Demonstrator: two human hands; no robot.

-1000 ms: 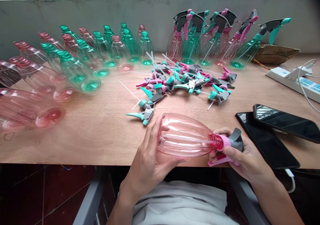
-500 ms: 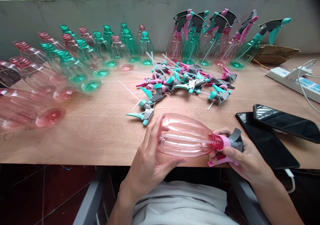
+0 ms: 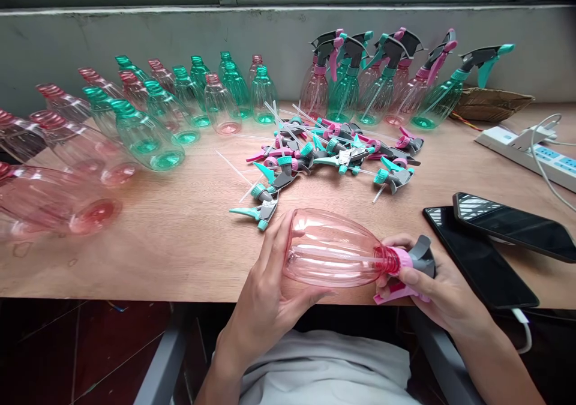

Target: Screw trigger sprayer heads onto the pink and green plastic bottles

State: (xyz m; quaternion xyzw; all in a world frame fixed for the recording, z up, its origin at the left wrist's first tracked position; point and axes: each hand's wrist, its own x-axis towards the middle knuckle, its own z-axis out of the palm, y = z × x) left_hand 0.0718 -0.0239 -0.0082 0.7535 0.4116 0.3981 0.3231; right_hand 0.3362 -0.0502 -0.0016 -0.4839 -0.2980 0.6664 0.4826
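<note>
A clear pink bottle [image 3: 335, 246] lies sideways in the air above the table's front edge, its base to the left. My left hand [image 3: 265, 285] is closed around the base, thumb below and fingers behind. At the neck, my right hand [image 3: 432, 285] grips a grey and pink trigger spray head [image 3: 420, 258]. Its pink collar sits on the bottle's red-tinted threads, some of which still show. The white dip tube runs inside the bottle. Beyond my hands lies a heap of loose spray heads [image 3: 342, 147] in grey, pink and teal, with tubes sticking out.
Open-necked pink and green bottles [image 3: 150, 135] stand at the left. Several bottles with spray heads [image 3: 344, 96] line the back wall. Two phones [image 3: 486, 261] overlap at the right, one with a cable. Behind them are a power strip [image 3: 531, 153] and a brown basket-like object [image 3: 492, 104].
The view has tilted up slightly, so the table items appear a little lower. Both hands keep their hold on the bottle and spray head, with hardly any visible movement.
</note>
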